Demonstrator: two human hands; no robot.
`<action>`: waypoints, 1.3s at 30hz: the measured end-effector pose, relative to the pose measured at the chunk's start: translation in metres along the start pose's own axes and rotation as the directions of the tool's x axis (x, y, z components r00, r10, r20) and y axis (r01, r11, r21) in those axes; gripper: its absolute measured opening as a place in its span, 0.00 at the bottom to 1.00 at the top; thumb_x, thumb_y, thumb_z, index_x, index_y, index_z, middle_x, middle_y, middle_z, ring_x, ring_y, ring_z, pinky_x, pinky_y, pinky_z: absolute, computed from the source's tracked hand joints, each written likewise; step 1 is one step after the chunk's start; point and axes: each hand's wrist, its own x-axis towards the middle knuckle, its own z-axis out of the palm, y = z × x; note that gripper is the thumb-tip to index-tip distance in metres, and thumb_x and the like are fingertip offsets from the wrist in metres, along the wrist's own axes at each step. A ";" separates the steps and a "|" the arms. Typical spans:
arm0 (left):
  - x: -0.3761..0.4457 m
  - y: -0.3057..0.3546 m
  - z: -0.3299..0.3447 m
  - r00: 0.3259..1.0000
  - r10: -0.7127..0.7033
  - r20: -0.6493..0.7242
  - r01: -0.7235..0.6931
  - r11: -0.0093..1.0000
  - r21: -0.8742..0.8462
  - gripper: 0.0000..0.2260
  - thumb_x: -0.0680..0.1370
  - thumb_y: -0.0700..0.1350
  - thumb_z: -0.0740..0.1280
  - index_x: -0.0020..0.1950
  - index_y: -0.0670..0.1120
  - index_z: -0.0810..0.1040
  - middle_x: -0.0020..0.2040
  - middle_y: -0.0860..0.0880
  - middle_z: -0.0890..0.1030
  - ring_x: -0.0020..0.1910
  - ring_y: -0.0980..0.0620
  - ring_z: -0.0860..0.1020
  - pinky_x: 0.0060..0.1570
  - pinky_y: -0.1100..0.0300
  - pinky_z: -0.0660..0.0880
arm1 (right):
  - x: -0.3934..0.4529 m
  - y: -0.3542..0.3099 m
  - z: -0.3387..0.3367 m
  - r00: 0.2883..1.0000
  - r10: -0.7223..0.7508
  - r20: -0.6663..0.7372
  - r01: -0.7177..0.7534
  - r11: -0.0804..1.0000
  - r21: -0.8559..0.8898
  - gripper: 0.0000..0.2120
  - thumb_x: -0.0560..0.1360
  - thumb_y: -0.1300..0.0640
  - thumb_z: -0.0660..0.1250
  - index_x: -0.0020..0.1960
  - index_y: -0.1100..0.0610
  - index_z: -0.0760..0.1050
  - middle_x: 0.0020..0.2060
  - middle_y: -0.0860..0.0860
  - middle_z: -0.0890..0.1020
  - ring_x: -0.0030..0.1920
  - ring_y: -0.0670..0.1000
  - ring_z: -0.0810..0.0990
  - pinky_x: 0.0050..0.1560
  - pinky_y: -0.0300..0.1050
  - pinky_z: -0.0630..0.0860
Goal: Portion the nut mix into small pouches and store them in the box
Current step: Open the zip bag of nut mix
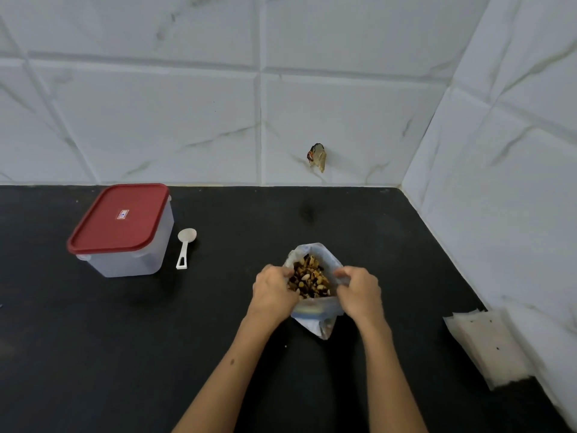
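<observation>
Centrally, just right of middle in the head view: clear bag of nut mix [309, 278] on the black counter [218, 307], mouth pulled open. Left hand [273, 290] on the bag's left edge, fingers curled round the plastic rim. Right hand [359, 290] on the right edge, fingers [342, 273] pinching the plastic likewise. Left of middle: translucent box [125, 235] with red lid [120, 218] on, well apart from the bag. Just beside the box, to its right: white scoop [185, 248], bowl toward the wall. Lower right of the frame: stack of small pouches [487, 345] against the tiled wall [499, 151]. Above the bag, on the back wall: small crumpled scrap [318, 157], nature unclear.
</observation>
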 end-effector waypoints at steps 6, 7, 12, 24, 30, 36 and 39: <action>-0.003 0.013 0.010 0.987 0.142 -0.074 -0.149 0.984 -0.096 0.20 0.76 0.35 0.62 0.68 0.42 0.71 0.60 0.48 0.69 0.59 0.53 0.70 0.55 0.67 0.68 | 0.006 0.004 -0.017 0.985 -0.004 -0.172 0.004 1.000 0.003 0.20 0.77 0.65 0.62 0.67 0.53 0.73 0.60 0.52 0.79 0.57 0.52 0.79 0.54 0.46 0.77; -0.002 0.015 0.014 0.987 0.152 -0.060 -0.157 0.982 -0.103 0.20 0.76 0.35 0.62 0.69 0.42 0.70 0.59 0.49 0.67 0.58 0.55 0.69 0.55 0.68 0.67 | 0.008 0.007 -0.019 0.983 0.006 -0.182 -0.007 1.000 -0.007 0.20 0.77 0.65 0.62 0.67 0.53 0.73 0.60 0.52 0.79 0.56 0.52 0.79 0.53 0.46 0.78; 0.005 0.023 0.029 0.994 0.110 0.007 -0.109 0.993 -0.038 0.17 0.78 0.48 0.65 0.67 0.48 0.73 0.64 0.47 0.66 0.64 0.48 0.69 0.58 0.63 0.67 | 0.015 0.025 -0.024 1.000 0.010 -0.026 -0.010 0.999 -0.033 0.15 0.78 0.59 0.64 0.62 0.48 0.76 0.59 0.50 0.77 0.54 0.49 0.78 0.49 0.42 0.76; 0.052 0.057 0.022 0.986 0.093 0.135 -0.115 0.980 0.164 0.23 0.76 0.38 0.64 0.70 0.50 0.68 0.62 0.43 0.64 0.58 0.40 0.73 0.59 0.54 0.73 | 0.057 0.008 -0.028 0.996 -0.082 0.035 0.087 0.974 -0.211 0.22 0.77 0.62 0.61 0.67 0.44 0.71 0.59 0.52 0.76 0.55 0.55 0.77 0.51 0.50 0.77; 0.056 0.057 0.034 0.979 0.076 0.191 -0.109 0.980 0.167 0.23 0.74 0.46 0.67 0.69 0.54 0.68 0.59 0.44 0.69 0.60 0.42 0.71 0.60 0.50 0.73 | 0.056 0.005 -0.037 0.985 -0.016 0.171 0.055 0.973 -0.224 0.23 0.74 0.59 0.64 0.66 0.42 0.72 0.56 0.53 0.77 0.54 0.55 0.78 0.49 0.48 0.77; 0.047 0.053 0.038 0.964 -0.027 0.263 -0.022 0.983 0.183 0.29 0.70 0.47 0.74 0.68 0.49 0.68 0.63 0.43 0.69 0.63 0.46 0.70 0.60 0.55 0.70 | 0.039 0.014 -0.040 0.931 0.256 0.259 -0.195 0.951 -0.240 0.37 0.66 0.55 0.73 0.72 0.48 0.62 0.64 0.55 0.69 0.62 0.57 0.72 0.61 0.52 0.73; 0.040 0.053 0.036 0.961 -0.068 0.269 0.031 0.990 0.140 0.34 0.69 0.46 0.76 0.71 0.49 0.64 0.65 0.43 0.67 0.66 0.45 0.68 0.63 0.53 0.69 | 0.031 0.016 -0.042 0.911 0.316 0.264 -0.258 0.938 -0.234 0.42 0.67 0.58 0.73 0.75 0.47 0.55 0.66 0.56 0.63 0.63 0.59 0.70 0.61 0.53 0.73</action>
